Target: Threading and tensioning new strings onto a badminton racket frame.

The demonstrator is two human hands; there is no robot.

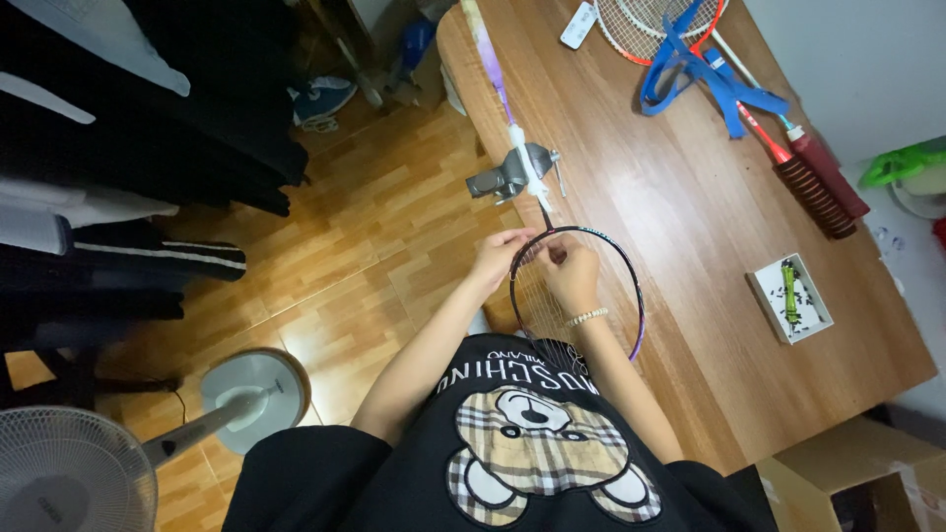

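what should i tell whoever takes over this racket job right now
Left hand: fingers on the racket frame near its throat.
Right hand: on the strings, pinching there.
The racket shaft is clamped in the vise at the table edge, head toward the person.
Done: strings show on the left part of the head.
Left: the rest looks unstrung, though hard to tell.

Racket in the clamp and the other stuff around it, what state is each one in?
Dark racket: shaft clamped in the vise, head partly strung.
Vise: shut on the shaft, at the table edge.
Left hand: fingers pinching at the frame.
Right hand: fingers on the strings.
Red and white racket: lying flat, blue tape strips draped over it.
White tray: open, small dark bits inside.
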